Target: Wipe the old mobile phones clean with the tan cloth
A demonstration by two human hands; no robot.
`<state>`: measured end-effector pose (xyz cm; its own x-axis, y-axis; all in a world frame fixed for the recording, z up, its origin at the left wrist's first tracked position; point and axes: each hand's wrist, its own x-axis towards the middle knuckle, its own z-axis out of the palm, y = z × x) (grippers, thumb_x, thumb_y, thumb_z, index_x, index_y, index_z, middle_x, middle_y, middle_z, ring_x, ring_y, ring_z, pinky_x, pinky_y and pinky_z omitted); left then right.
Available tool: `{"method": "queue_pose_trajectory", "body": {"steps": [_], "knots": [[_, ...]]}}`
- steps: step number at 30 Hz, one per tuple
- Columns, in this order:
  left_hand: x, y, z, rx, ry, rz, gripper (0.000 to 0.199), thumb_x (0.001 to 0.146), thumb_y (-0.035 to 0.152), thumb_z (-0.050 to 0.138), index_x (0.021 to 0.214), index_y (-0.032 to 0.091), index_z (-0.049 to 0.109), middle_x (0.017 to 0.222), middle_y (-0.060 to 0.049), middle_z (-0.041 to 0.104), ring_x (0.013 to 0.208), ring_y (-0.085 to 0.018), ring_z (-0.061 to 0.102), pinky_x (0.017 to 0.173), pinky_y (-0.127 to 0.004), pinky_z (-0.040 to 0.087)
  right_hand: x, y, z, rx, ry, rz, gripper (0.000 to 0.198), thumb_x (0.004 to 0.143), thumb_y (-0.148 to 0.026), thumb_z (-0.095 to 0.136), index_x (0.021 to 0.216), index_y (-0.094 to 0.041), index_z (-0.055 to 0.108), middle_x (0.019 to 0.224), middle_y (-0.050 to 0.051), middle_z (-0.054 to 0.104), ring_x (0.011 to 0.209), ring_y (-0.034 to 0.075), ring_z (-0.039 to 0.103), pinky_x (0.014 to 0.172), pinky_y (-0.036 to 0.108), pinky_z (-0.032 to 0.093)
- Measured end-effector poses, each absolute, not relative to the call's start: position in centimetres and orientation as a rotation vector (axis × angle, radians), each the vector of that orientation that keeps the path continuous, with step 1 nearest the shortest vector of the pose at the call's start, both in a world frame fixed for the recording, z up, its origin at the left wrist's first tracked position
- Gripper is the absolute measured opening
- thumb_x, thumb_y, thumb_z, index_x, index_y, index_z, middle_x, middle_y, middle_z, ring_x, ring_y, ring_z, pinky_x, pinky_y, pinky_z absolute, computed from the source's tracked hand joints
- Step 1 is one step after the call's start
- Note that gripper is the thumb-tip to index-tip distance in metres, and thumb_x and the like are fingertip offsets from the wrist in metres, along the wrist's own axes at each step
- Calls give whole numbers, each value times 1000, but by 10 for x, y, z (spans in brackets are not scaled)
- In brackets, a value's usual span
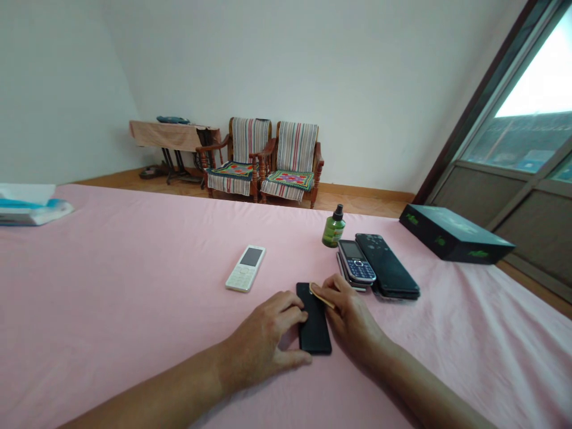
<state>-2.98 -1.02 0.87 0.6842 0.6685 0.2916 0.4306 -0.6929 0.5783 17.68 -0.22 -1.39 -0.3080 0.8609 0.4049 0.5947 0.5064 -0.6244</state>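
Observation:
A black phone [316,330] lies flat on the pink cloth, its plain dark side up. My left hand [272,330] steadies it, fingertips pressed at its left edge and thumb near the lower end. Between the fingers of my right hand [351,313] is a thin tan strip [324,297], touching the upper part of the phone; its material is unclear. To the left, a white keypad phone [246,268] lies on the cloth. Right of my hands, a dark keypad phone [356,263] rests on a stack beside a larger black phone-like slab [386,266], also stacked.
A small green bottle [333,226] with a black cap stands behind the stacks. At the right edge of the pink-covered surface [156,268] sits a black box [451,232] with green markings. A white and blue packet [33,205] lies far left. Two wooden chairs [292,155] stand beyond.

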Motion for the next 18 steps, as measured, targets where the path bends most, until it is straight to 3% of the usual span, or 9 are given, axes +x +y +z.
{"method": "queue_pose_trajectory", "body": {"steps": [18], "knots": [[-29, -10, 8, 2410, 843, 699, 51, 65, 24, 89, 108, 15, 63, 114, -9, 60, 105, -26, 58, 91, -38, 50, 181, -70, -11, -1206, -2154, 588, 27, 90, -6, 41, 101, -19, 62, 87, 5, 49, 74, 16, 52, 60, 27, 43]]}}
